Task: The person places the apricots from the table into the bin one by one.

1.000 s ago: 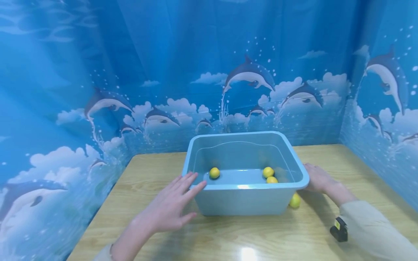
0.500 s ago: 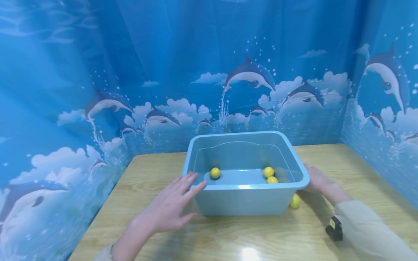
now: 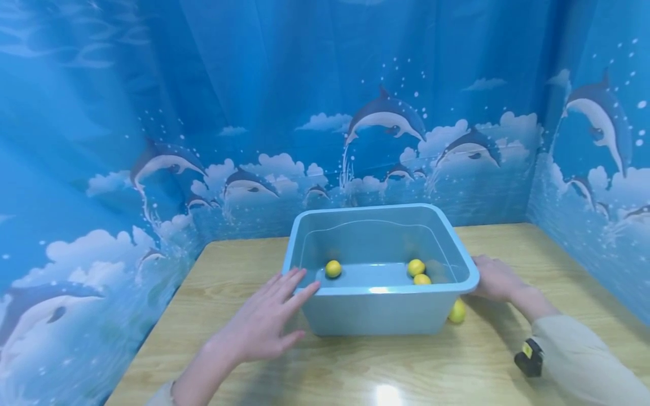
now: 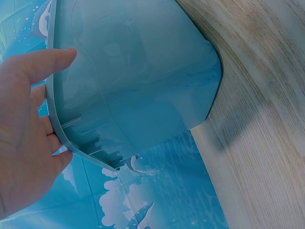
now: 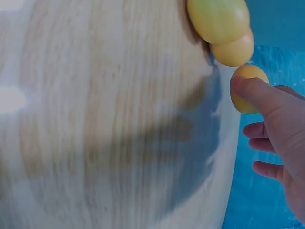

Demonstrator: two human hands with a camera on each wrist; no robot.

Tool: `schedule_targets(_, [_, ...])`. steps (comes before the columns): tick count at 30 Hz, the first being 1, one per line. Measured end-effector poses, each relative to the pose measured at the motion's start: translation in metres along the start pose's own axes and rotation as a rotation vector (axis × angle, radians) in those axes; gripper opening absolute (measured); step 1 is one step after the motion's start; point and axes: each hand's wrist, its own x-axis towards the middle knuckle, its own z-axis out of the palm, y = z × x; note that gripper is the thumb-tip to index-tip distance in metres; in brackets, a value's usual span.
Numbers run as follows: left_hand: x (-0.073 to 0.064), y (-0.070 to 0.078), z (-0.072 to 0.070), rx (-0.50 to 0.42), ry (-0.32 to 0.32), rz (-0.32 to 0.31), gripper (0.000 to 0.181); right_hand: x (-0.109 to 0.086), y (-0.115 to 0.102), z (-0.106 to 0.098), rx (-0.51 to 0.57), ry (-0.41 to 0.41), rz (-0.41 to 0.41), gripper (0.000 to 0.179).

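A light blue plastic bin (image 3: 376, 313) stands on the wooden table. Inside it lie three lemons, one lemon (image 3: 333, 269) at the left and two at the right. My left hand (image 3: 259, 321) rests at the bin's front left corner, fingers extended over the rim (image 4: 53, 102). Beyond the bin's right side, my right hand (image 3: 496, 279) is partly hidden by the rim. In the right wrist view it pinches a yellow lemon (image 5: 244, 106) between thumb and fingers. Two more lemons sit close by against the bin, a greenish-yellow lemon (image 5: 219, 19) overlapping a deeper yellow lemon (image 5: 233, 51).
The wooden table (image 3: 355, 372) extends in front of the bin and to both sides. A blue dolphin-printed curtain (image 3: 284, 84) encloses the back and the sides. A small black device (image 3: 529, 358) is strapped at the right sleeve.
The right forearm shifts slightly, first left and then back right, while the right hand stays beside the bin. The left hand, bin and lemons keep their places.
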Motion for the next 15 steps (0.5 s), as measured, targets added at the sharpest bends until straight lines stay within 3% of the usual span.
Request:
schedule_targets(4, [0.0,0.0,0.0,0.0,-0.002,0.001,0.085,-0.002,0.0,-0.008,-0.075,-0.006,-0.028,0.037])
schedule_targets(12, [0.0,0.0,0.0,0.002,-0.003,0.005,0.084,-0.005,0.001,-0.03,-0.102,0.047,-0.1,0.048])
schedule_targets(15, [0.0,0.0,-0.001,0.004,0.001,0.006,0.084,-0.004,0.0,-0.041,-0.088,0.06,-0.116,0.043])
